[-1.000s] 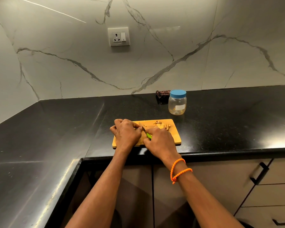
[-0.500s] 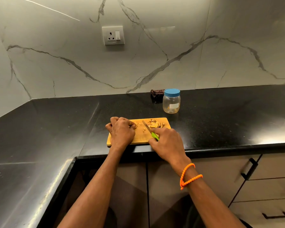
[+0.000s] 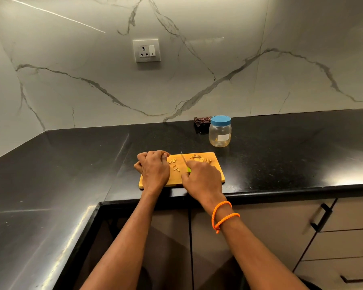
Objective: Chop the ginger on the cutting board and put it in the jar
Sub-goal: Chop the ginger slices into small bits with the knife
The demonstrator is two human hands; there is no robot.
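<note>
A wooden cutting board lies at the front edge of the black counter. Chopped ginger bits are piled at its far right, and a few more ginger bits lie near the middle. My right hand grips a green-handled knife, its blade pointing away between the two groups. My left hand rests curled on the board's left part, fingertips at the loose bits; whether it holds ginger is hidden. A clear jar with a blue lid on stands behind the board.
A dark crumpled wrapper lies behind the jar against the marble wall. A wall socket sits above. The counter turns a corner at left. Drawers with black handles are below at right.
The knife blade has shifted a little left of the pile. More small cut bits now lie loose between my hands. My left hand stays curled on the board.
</note>
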